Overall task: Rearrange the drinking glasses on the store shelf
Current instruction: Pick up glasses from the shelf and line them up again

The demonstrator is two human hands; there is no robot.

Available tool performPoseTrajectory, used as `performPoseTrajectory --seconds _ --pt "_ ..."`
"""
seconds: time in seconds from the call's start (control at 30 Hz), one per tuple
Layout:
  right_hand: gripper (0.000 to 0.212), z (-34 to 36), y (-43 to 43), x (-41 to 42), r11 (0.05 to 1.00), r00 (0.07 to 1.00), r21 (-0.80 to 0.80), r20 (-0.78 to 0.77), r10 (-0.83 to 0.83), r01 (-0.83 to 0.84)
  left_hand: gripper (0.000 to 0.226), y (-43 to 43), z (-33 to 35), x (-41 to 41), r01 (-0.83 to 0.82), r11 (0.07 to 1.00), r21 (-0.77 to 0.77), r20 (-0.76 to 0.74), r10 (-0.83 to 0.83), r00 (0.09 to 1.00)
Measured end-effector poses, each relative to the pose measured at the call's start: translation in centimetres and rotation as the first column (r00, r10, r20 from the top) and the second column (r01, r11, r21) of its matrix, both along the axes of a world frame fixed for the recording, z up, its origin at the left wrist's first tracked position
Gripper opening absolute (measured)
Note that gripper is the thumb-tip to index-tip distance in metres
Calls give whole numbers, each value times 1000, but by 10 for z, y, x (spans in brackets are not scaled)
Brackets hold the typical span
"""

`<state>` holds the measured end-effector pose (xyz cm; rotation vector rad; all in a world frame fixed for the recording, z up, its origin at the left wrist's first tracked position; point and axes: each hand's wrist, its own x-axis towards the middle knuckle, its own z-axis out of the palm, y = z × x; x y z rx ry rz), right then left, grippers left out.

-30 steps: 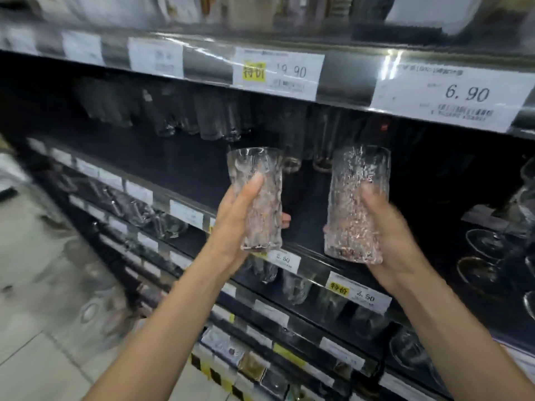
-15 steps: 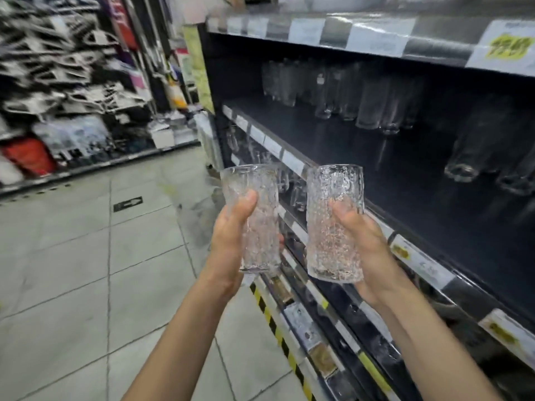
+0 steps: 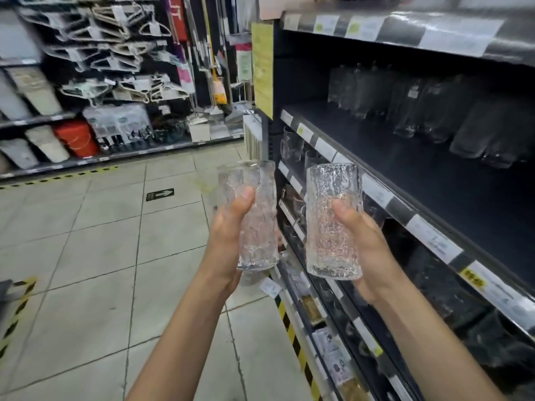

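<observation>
Carrying step: left hand grips one glass, right hand another; next, probably set both on the shelf at two o'clock.

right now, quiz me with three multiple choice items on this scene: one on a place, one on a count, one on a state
1. Where are the left glass and the right glass relative to the dark shelf?
A. standing on it
B. held in the air, out in front of it
C. pushed to the back of it

2. How many glasses do the left grip and the right grip hold in all?
A. one
B. two
C. four

3. How are the held glasses turned?
A. upright, mouth up
B. upside down
C. lying flat

Answers:
1 B, both glasses hang off the shelf's front edge and touch no board.
2 B, each grip wraps round one glass.
3 A, both open rims face up and the thick bases are at the bottom.
</observation>
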<state>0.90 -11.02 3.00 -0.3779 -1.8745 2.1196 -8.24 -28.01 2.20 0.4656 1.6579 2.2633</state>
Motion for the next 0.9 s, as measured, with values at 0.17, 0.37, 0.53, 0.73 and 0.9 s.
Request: performPoseTrajectory --seconds 0.17,0.37,0.53,0.73,0.9 --pt "86 1 -3 -75 998 998 -10 -12 -68 68 67 3 3 -80 76 997 -1 -22 -76 997" --pt "104 5 5 -153 979 983 -96 -21 -182 179 78 19 -1 -175 148 988 -37 8 -148 989" --pt "61 24 16 -192 967 968 -69 -29 -249 247 84 56 -1 -233 263 964 -44 29 -262 965" --pt "25 19 65 -222 894 894 -28 -2 -448 448 98 121 -4 -293 354 935 -30 31 -353 935" --pt "36 20 115 -247 812 812 -2 -30 -583 583 98 187 -4 -334 454 889 -64 -3 -455 890"
